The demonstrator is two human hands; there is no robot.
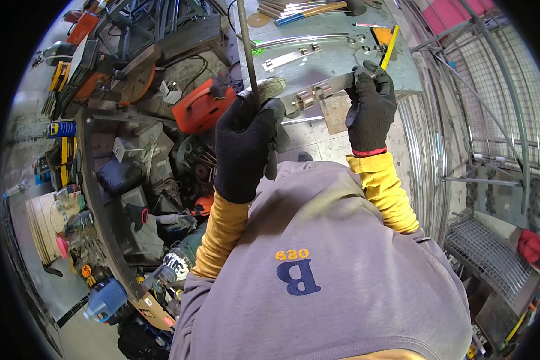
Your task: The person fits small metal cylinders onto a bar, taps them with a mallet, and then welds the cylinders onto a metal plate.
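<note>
Ringed metal strip, held slantwise.
Gloved right hand grips 2 o'clock end — left hand, at 8, clenched round dark rod.

Metal strip, dark rod
The strip, bearing two short rings (shiny ones), slants from right hand toward left hand, which grips the rod.

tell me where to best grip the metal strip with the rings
Probably the flat right end of the metal strip, coming from the right, as the right hand does; the rings jut out further left.
</note>
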